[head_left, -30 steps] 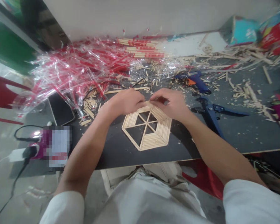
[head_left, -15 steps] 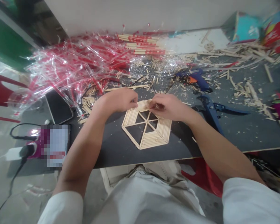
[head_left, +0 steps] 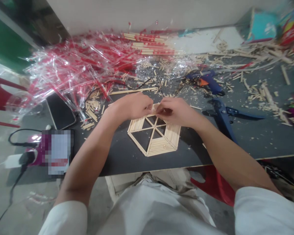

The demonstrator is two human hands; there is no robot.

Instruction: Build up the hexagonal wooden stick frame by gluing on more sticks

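Observation:
A hexagonal frame of pale wooden sticks (head_left: pixel 161 147) lies flat on the dark table, with spokes meeting at its middle. Rows of sticks fill several of its sections; the lower-left one is bare inside its border. My left hand (head_left: pixel 139 106) is over the frame's far edge, fingers curled together. Close beside it, my right hand (head_left: pixel 172 110) has thumb and fingers pinched at the far-right part of the same edge. Whatever the fingertips hold, if anything, is too small or hidden to make out.
Red and clear plastic wrappers (head_left: pixel 88 62) pile up at the back left. A blue glue gun (head_left: pixel 210 81) and blue-handled cutters (head_left: pixel 222 116) lie to the right among stick scraps. At the left are a dark phone (head_left: pixel 61 111) and a lit-screen device (head_left: pixel 60 151).
My left hand has shifted right along the far edge, closer to my right hand. The right hand stays almost in place, and the frame has not visibly moved.

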